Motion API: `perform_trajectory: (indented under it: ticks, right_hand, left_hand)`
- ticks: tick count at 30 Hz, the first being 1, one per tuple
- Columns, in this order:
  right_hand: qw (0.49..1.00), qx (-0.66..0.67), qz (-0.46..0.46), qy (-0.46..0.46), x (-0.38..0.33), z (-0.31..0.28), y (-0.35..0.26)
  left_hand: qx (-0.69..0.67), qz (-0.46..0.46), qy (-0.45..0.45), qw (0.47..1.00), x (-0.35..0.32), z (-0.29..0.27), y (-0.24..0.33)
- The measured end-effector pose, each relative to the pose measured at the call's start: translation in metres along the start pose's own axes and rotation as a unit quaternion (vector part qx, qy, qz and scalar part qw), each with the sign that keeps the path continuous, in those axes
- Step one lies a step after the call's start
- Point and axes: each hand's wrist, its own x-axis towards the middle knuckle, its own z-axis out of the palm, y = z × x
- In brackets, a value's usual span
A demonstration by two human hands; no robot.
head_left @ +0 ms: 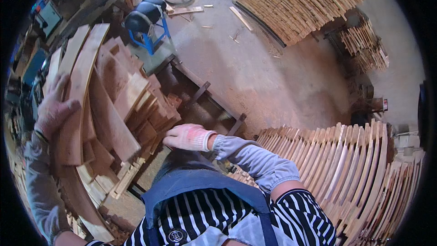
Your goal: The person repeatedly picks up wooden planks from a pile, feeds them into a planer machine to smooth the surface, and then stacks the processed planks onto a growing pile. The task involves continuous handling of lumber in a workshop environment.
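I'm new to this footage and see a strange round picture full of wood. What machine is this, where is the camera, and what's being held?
There is no machine arm: these are a person's own two gloved hands. The single picture comes from a wide fisheye camera on the person's head, looking down, so straight edges bend near the rim. The left hand lies spread on a pile of boards; whether it grips one is hard to tell. The right hand is at the pile's near right side, its fingertips partly hidden, with nothing clearly held. More wood stands at the lower right and upper right, around a dusty floor.
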Motion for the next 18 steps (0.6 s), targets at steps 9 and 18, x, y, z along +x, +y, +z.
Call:
perform_trajectory:
  ticks: [9,18]
  right_hand:
    - [0.896,0.183,0.286,0.285,-0.125,-0.023,0.187]
    - [0.813,0.211,0.390,0.377,-0.205,-0.030,0.319]
  left_hand:
    - [0.053,-0.087,-0.018,0.995,0.025,-0.026,0.048]
    - [0.094,-0.101,-0.001,0.990,0.028,-0.009,0.065]
